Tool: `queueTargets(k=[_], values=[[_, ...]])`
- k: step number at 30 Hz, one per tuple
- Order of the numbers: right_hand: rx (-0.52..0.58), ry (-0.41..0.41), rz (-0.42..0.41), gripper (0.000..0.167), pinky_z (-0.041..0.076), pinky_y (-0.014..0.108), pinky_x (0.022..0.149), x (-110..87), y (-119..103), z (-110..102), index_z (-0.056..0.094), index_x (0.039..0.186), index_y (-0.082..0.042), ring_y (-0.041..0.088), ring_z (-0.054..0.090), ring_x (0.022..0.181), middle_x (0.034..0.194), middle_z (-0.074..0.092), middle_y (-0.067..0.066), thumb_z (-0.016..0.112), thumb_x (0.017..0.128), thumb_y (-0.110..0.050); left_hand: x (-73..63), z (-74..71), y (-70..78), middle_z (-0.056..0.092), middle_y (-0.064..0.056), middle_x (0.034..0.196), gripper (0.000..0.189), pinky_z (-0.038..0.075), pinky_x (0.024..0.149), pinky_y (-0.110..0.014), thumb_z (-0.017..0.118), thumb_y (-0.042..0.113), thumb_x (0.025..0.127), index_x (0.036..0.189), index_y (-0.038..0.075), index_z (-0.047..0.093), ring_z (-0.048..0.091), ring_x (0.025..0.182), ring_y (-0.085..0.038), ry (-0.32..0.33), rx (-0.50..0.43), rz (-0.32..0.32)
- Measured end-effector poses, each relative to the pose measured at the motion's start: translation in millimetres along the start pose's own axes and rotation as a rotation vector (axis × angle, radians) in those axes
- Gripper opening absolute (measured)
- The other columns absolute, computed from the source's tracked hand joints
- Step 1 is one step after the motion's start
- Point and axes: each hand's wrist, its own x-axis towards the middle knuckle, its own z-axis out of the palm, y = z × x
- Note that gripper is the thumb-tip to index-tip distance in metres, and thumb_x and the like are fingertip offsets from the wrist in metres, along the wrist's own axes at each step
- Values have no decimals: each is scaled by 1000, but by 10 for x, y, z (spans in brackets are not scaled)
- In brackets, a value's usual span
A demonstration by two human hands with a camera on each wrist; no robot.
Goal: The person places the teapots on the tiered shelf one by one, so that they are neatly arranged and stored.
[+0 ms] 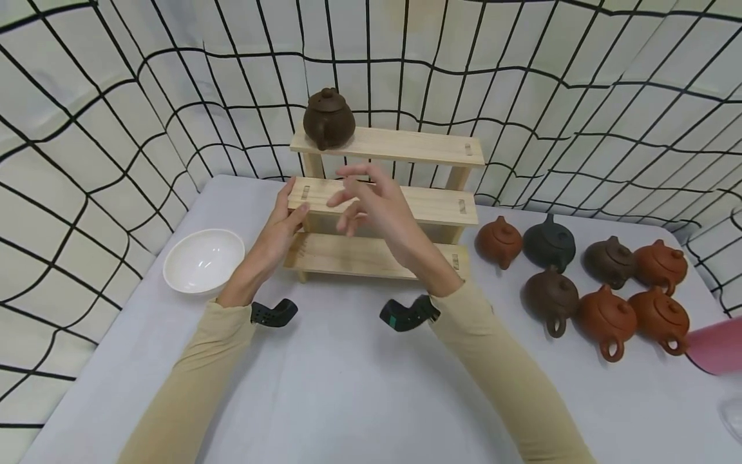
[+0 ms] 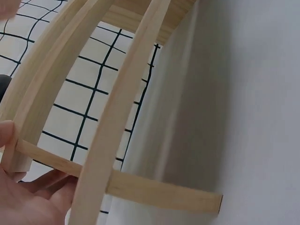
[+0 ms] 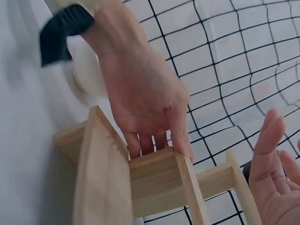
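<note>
A three-tier wooden display stand [image 1: 371, 256] stands at the back of the table. My left hand [image 1: 272, 237] grips the left end of its middle board [image 1: 423, 201], thumb on the front edge and fingers around the end. The left wrist view shows this hand [image 2: 28, 201] at the board's end, next to an upright support. In front of the middle tier, my right hand [image 1: 379, 209] hovers with loosely bent fingers and holds nothing. On the left end of the top board [image 1: 417, 143] sits a dark brown teapot [image 1: 328, 122].
A white bowl [image 1: 204, 261] lies left of the stand. Several teapots in reddish, brown and dark grey, such as an orange-brown one [image 1: 605, 316], are grouped on the right. A pink object [image 1: 719, 345] is at the right edge. Black wire mesh [image 1: 551, 109] surrounds the table.
</note>
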Motion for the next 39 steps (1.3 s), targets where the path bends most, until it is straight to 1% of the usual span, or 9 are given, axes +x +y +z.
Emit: queueTargets(k=[4,7,11,17,20,26,32,37,39], values=[[-79,-61,-2,27,53,28,59,-351,43,-129,54,135,-2,18,63,65,99,68,22,49,110,-11,27,4,-27,-10,-9,174,69,17,127,-48,30,30,115,167,17,-13,2,160,-24,15,66,22],[-147,-83,5,24,52,28,58,-612,91,-244,54,131,0,20,63,66,98,68,21,49,109,-9,50,-6,-51,-9,-12,174,69,17,127,-48,30,28,114,167,14,-11,2,160,-26,27,108,52],[-226,-107,11,21,52,29,58,-930,167,-436,54,128,-1,23,64,66,98,68,20,49,109,-8,64,-28,-63,-9,-10,175,69,18,126,-49,31,26,114,167,13,-10,3,160,-25,36,122,72],[-265,-127,50,17,52,29,56,-1267,275,-732,54,124,0,26,64,67,100,64,26,50,109,-6,80,-45,-32,-4,-8,175,69,25,123,-52,33,25,111,169,17,-6,14,158,-28,51,124,67],[-303,-124,91,16,52,29,56,-1401,346,-883,55,123,0,24,64,68,101,63,29,50,109,-5,80,-48,-32,-5,-8,175,70,24,124,-53,33,26,111,169,20,-5,13,159,-29,51,160,55],[-414,-58,159,20,51,29,55,-1666,374,-1207,53,125,7,23,63,68,99,63,26,52,108,-3,86,-23,-53,-3,-5,175,72,7,128,-46,37,34,113,169,17,-5,2,160,-24,74,293,82],[-649,51,246,20,46,29,52,-1949,248,-1609,57,125,2,19,55,61,89,60,14,55,108,-8,86,3,-54,-5,-4,175,69,3,128,-44,34,31,113,168,15,-5,-2,160,-20,73,273,107],[-797,129,322,22,46,30,52,-2221,195,-1944,58,125,0,19,53,62,85,58,11,56,110,-16,94,5,-59,-6,-6,175,69,1,128,-43,33,26,113,168,12,-6,-4,160,-20,75,238,113],[-851,160,370,25,47,29,54,-2324,190,-2052,58,126,0,19,54,64,84,58,9,56,110,-19,103,6,-62,-6,-6,175,69,1,128,-42,33,25,113,168,12,-6,-4,160,-21,72,232,115]])
